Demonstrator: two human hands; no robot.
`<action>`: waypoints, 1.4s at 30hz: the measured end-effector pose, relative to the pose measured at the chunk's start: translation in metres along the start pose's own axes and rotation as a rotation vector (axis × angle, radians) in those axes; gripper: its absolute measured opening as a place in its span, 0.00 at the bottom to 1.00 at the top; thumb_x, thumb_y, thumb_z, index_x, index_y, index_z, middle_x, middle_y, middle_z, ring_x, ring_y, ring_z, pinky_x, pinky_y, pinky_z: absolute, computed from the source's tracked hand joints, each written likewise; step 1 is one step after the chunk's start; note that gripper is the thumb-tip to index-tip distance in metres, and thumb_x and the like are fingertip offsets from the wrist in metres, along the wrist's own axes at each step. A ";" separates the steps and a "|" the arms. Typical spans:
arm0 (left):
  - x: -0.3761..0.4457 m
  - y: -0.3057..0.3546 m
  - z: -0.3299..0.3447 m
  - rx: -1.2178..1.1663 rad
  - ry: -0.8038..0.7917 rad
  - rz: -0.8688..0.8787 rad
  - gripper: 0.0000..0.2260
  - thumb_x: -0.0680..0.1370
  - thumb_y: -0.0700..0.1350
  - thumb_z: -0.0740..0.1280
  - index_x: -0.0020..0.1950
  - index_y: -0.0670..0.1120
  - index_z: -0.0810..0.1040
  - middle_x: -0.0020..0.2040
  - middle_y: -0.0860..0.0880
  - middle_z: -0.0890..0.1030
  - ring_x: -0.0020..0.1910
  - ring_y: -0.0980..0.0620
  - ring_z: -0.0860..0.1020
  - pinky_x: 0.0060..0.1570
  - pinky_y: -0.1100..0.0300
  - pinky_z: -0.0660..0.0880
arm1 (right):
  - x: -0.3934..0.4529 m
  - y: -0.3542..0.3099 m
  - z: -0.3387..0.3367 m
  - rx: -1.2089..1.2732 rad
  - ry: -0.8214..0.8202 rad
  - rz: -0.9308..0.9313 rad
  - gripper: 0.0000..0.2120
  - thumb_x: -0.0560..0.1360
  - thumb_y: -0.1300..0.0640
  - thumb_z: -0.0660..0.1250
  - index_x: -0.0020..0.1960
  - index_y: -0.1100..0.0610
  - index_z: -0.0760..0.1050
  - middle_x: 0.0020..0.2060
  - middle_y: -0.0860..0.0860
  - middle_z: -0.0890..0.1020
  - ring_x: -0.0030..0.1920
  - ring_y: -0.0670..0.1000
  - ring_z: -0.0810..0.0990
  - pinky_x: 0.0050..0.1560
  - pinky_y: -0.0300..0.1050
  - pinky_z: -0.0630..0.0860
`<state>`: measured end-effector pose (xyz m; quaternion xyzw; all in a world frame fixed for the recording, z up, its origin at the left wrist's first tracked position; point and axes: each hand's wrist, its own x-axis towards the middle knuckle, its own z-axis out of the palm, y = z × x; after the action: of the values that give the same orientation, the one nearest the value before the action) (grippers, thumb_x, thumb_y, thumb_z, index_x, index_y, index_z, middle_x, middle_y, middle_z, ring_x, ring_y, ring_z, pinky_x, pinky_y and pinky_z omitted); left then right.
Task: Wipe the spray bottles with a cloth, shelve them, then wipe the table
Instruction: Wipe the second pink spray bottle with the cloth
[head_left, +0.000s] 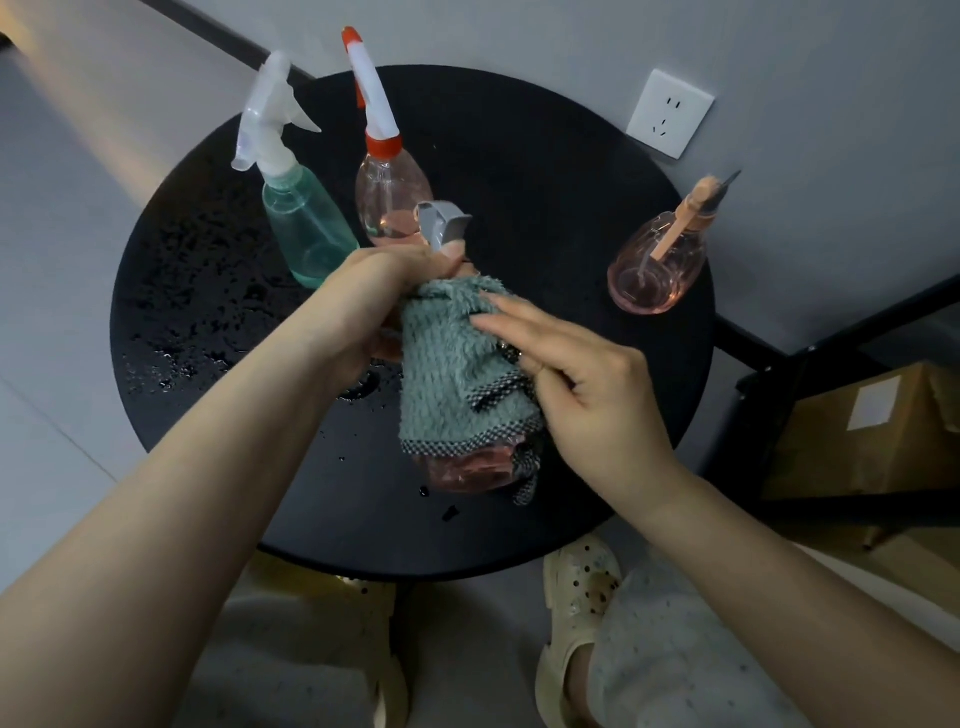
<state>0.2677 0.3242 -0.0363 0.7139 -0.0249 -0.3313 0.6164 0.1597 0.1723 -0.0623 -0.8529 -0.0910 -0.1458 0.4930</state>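
Observation:
Over the round black table (571, 171) my left hand (384, 301) grips the neck of a pink spray bottle with a grey trigger head (441, 226), held tilted above the tabletop. A fuzzy green cloth (457, 374) is draped over the bottle's body, whose pink base (467, 470) shows below it. My right hand (582, 374) presses the cloth against the bottle with straight fingers. Three other bottles stand on the table: a teal one with a clear trigger (306, 228), a pink one with a white and orange nozzle (389, 197), and a pink one with an orange pump (660, 265).
Water droplets cover the left part of the tabletop (197, 291). A black shelf frame (810, 364) stands to the right with a cardboard box (872, 431) inside. A white wall socket (669, 113) is behind the table. My feet in pale clogs (576, 597) are under the table's near edge.

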 end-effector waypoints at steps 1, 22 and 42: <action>0.000 0.000 -0.001 -0.007 -0.012 0.008 0.11 0.68 0.56 0.66 0.42 0.50 0.79 0.41 0.51 0.80 0.41 0.51 0.78 0.42 0.57 0.73 | -0.001 0.000 0.001 0.000 0.012 0.005 0.20 0.74 0.74 0.59 0.61 0.61 0.77 0.62 0.49 0.75 0.66 0.48 0.72 0.63 0.44 0.74; 0.089 0.026 0.063 0.079 0.249 0.243 0.08 0.74 0.49 0.69 0.49 0.47 0.81 0.49 0.40 0.82 0.51 0.43 0.81 0.56 0.46 0.75 | 0.057 0.053 -0.013 -0.386 0.246 0.384 0.20 0.76 0.71 0.60 0.67 0.62 0.72 0.68 0.56 0.72 0.68 0.52 0.71 0.67 0.35 0.59; 0.148 0.018 0.087 0.305 0.049 0.423 0.09 0.77 0.43 0.67 0.56 0.52 0.77 0.51 0.48 0.82 0.53 0.50 0.79 0.58 0.50 0.75 | 0.068 0.080 -0.014 -0.410 0.262 0.598 0.28 0.76 0.72 0.58 0.74 0.61 0.59 0.75 0.51 0.58 0.75 0.50 0.56 0.63 0.29 0.50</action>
<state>0.3458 0.1794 -0.0871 0.7854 -0.2083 -0.1702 0.5575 0.2453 0.1212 -0.0985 -0.8968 0.2568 -0.1184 0.3404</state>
